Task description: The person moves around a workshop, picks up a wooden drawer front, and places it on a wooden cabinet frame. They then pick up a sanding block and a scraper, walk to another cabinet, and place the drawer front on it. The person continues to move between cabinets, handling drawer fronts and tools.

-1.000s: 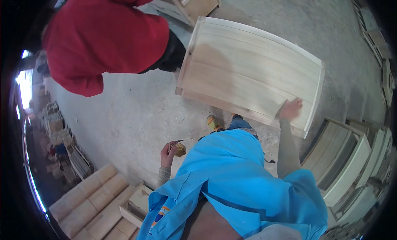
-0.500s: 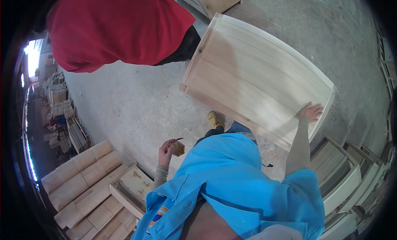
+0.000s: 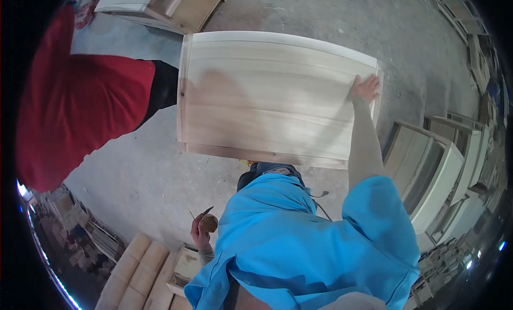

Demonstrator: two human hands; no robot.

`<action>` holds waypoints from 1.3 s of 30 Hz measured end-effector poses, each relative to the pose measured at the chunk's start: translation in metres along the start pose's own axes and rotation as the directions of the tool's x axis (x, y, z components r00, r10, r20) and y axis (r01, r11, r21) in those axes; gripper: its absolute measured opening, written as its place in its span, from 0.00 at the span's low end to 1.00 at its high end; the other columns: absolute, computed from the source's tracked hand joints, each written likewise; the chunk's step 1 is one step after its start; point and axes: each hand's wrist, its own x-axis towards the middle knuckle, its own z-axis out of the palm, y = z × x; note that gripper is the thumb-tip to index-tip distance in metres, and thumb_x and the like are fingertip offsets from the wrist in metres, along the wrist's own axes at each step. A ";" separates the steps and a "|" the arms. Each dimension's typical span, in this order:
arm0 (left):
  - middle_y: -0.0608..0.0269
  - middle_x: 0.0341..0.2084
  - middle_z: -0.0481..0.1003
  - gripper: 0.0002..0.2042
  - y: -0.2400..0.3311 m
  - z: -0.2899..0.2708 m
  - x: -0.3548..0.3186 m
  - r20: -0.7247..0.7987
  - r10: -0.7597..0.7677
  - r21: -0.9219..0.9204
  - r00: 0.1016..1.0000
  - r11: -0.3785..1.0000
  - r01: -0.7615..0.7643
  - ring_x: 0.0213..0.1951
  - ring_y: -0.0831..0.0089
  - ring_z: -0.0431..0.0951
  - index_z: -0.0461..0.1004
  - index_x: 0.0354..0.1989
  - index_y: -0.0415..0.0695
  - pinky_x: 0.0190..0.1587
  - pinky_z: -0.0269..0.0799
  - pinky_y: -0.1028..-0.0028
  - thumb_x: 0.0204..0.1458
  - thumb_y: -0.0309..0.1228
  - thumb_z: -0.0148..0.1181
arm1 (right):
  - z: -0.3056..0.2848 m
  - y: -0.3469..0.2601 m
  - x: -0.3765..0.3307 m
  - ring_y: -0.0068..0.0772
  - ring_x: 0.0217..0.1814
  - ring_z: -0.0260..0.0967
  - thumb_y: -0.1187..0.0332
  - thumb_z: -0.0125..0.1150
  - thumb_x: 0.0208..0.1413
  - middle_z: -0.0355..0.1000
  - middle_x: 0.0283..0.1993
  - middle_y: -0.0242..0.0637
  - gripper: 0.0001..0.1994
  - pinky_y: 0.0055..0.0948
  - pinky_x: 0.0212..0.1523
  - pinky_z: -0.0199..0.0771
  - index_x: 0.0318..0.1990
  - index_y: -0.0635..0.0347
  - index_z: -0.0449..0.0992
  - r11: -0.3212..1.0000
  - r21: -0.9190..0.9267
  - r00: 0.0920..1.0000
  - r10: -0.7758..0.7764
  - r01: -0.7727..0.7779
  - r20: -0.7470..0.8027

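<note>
A pale wooden cabinet (image 3: 267, 91) with a broad, boarded face turned up stands in front of me. My right hand (image 3: 367, 88) lies on its right end, fingers spread near the edge, holding nothing. Low on the left, away from the wood, my left hand (image 3: 200, 234) is closed around a thin, dark, curved blade-like tool (image 3: 206, 211). A round tan-brown lump (image 3: 210, 223), perhaps putty, is held against those same fingers. How the fingers grip the two is too small to make out.
A person in a red top (image 3: 101, 101) stands by the cabinet's left end. Another wooden cabinet (image 3: 176, 10) is beyond it. Drawer-like wooden boxes (image 3: 422, 165) stand at right, and stacked rounded wooden pieces (image 3: 133, 267) at lower left. Grey concrete floor (image 3: 128, 181) lies between.
My view has swung, so the cabinet appears farther left and more level. The person in red has shifted to its left end. My right hand stays on the wood; my left keeps its hold.
</note>
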 end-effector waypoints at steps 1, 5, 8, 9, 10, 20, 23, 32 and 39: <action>0.58 0.36 0.70 0.15 0.007 -0.001 0.001 -0.008 -0.004 0.023 1.000 1.000 0.004 0.38 0.74 0.70 0.66 0.43 0.33 0.40 0.67 0.77 0.51 0.32 0.47 | -0.005 0.003 0.005 0.38 0.67 0.32 0.43 0.35 0.50 0.36 0.65 0.39 0.36 0.53 0.58 0.40 0.61 0.59 0.43 1.000 -0.004 1.000 0.007 -0.007 0.007; 0.58 0.36 0.70 0.16 0.024 0.004 0.004 -0.034 -0.011 0.085 0.999 0.996 0.014 0.38 0.74 0.70 0.65 0.44 0.33 0.40 0.67 0.76 0.51 0.32 0.47 | -0.019 0.011 0.020 0.36 0.68 0.29 0.43 0.35 0.51 0.35 0.65 0.39 0.36 0.53 0.59 0.39 0.60 0.59 0.42 0.999 -0.014 0.997 -0.034 0.035 0.067; 0.58 0.36 0.70 0.16 0.027 0.002 0.007 -0.052 0.000 0.065 0.999 0.998 0.003 0.38 0.74 0.70 0.65 0.44 0.33 0.40 0.66 0.76 0.51 0.32 0.47 | -0.010 0.022 0.032 0.36 0.68 0.30 0.43 0.34 0.51 0.35 0.65 0.38 0.36 0.54 0.59 0.38 0.61 0.58 0.42 0.996 -0.028 0.992 -0.081 0.084 0.099; 0.58 0.36 0.70 0.16 0.027 0.001 0.006 -0.058 0.007 0.060 0.998 0.998 -0.003 0.38 0.74 0.70 0.65 0.44 0.32 0.40 0.66 0.76 0.51 0.32 0.47 | -0.006 0.025 0.037 0.36 0.67 0.30 0.42 0.33 0.50 0.35 0.65 0.37 0.36 0.55 0.58 0.38 0.61 0.58 0.42 0.994 -0.033 0.990 -0.097 0.100 0.103; 0.58 0.36 0.70 0.16 0.028 0.000 0.005 -0.045 0.021 0.061 0.999 0.998 -0.018 0.38 0.74 0.70 0.65 0.44 0.32 0.40 0.66 0.76 0.51 0.32 0.47 | -0.006 0.022 0.040 0.35 0.67 0.30 0.42 0.33 0.50 0.35 0.65 0.37 0.36 0.55 0.58 0.38 0.61 0.57 0.42 0.995 -0.026 0.989 -0.088 0.091 0.120; 0.58 0.37 0.69 0.16 0.039 0.012 -0.004 -0.041 0.015 0.130 0.999 0.991 -0.010 0.38 0.74 0.69 0.64 0.45 0.32 0.41 0.65 0.78 0.51 0.31 0.47 | -0.023 0.019 0.069 0.33 0.68 0.29 0.42 0.36 0.50 0.32 0.66 0.34 0.36 0.56 0.59 0.36 0.61 0.54 0.40 0.997 -0.051 0.973 -0.051 0.064 0.227; 0.59 0.36 0.70 0.16 0.026 0.010 -0.004 -0.025 0.057 0.080 0.998 0.995 -0.055 0.37 0.75 0.69 0.65 0.44 0.33 0.40 0.65 0.78 0.51 0.31 0.47 | -0.023 0.013 0.067 0.34 0.68 0.26 0.39 0.32 0.50 0.30 0.66 0.35 0.38 0.52 0.61 0.34 0.62 0.55 0.38 0.994 -0.052 0.969 -0.084 0.098 0.231; 0.63 0.36 0.71 0.14 0.059 0.026 -0.008 -0.059 0.106 0.265 0.993 0.960 -0.087 0.40 0.79 0.68 0.67 0.43 0.36 0.43 0.62 0.80 0.50 0.31 0.50 | 0.015 0.033 0.066 0.38 0.68 0.24 0.35 0.26 0.48 0.32 0.65 0.42 0.42 0.52 0.60 0.34 0.61 0.61 0.38 0.971 -0.115 0.961 -0.185 0.211 0.205; 0.64 0.35 0.72 0.15 0.017 0.014 -0.012 -0.100 0.077 0.127 0.992 0.990 -0.064 0.38 0.79 0.69 0.67 0.44 0.38 0.42 0.64 0.79 0.50 0.32 0.50 | -0.009 0.003 0.021 0.38 0.67 0.30 0.36 0.25 0.49 0.34 0.65 0.40 0.40 0.57 0.57 0.40 0.61 0.59 0.41 0.993 -0.046 0.976 -0.101 0.111 0.191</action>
